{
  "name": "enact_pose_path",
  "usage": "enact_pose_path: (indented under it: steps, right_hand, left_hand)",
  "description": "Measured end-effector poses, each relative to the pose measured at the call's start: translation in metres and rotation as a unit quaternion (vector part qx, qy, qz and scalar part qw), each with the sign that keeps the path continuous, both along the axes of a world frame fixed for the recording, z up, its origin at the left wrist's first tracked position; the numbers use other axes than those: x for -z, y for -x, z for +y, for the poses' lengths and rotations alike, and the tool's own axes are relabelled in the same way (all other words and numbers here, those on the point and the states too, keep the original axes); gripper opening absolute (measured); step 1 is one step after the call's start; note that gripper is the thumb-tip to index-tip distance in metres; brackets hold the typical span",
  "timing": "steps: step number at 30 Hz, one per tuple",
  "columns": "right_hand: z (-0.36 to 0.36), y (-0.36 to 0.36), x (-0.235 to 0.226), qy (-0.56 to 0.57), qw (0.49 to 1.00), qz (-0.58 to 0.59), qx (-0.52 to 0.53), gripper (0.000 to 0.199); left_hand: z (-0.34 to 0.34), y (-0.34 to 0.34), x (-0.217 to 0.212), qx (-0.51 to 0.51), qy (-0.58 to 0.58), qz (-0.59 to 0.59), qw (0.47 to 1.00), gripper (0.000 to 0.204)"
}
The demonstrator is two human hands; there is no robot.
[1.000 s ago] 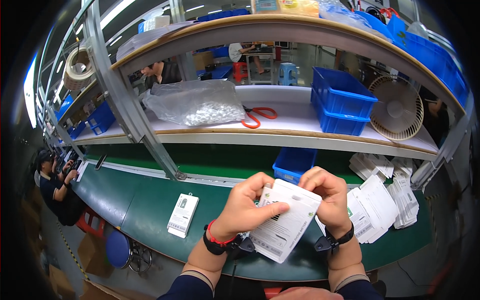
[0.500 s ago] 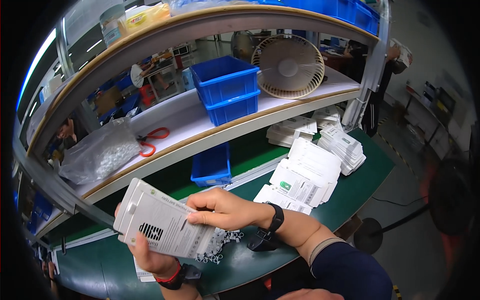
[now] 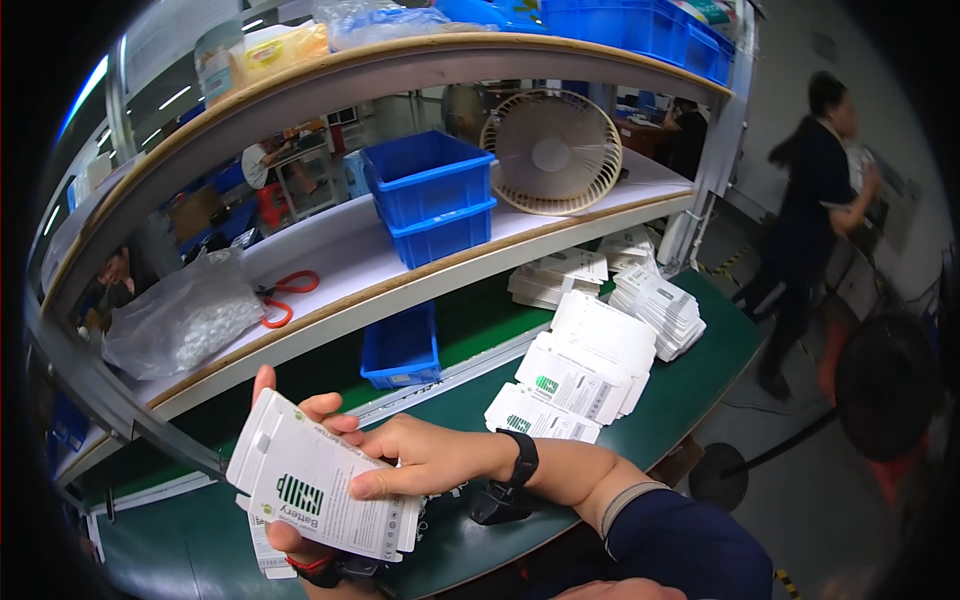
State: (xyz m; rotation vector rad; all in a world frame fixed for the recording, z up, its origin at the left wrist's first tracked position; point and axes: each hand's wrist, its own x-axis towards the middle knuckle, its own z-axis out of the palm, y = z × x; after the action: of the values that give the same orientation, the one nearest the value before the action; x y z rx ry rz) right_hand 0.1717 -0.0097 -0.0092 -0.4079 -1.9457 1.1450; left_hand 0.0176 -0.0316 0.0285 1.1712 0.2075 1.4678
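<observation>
Above the green bench (image 3: 685, 385), my left hand (image 3: 292, 543), mostly hidden, seems to back the white box (image 3: 322, 470) to steady it while my right hand (image 3: 420, 455) clasps its edge and face.

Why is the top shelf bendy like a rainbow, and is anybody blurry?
In the head view, the upper shelf bows because the fisheye lens bends straight edges; also in the head view, the walking person looks a bit soft, a light strip glares, the corners go black, and the held white carton looks fairly sharp.
</observation>
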Motion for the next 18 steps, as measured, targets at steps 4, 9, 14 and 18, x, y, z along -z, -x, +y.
enact_pose_path:
  steps: [4, 9, 14, 18]
  right_hand:
    - [-0.002, -0.008, -0.011, -0.004, 0.993, -0.119, 0.007, 0.035]
    - [-0.013, -0.010, -0.015, 0.080, 0.994, -0.080, 0.008, 0.043]
    - [-0.010, -0.011, -0.016, -0.025, 0.991, -0.121, 0.058, 0.040]
    - [-0.014, -0.008, -0.006, -0.084, 0.992, -0.067, 0.071, 0.037]
  left_hand:
    - [-0.001, 0.000, 0.005, 0.009, -0.006, 0.000, 1.000, 0.135]
    - [0.008, 0.002, 0.005, 0.066, 0.004, 0.005, 0.998, 0.133]
    - [0.004, 0.007, 0.001, 0.073, -0.012, 0.006, 0.997, 0.126]
    - [0.007, 0.008, 0.003, 0.135, -0.011, 0.008, 0.991, 0.120]
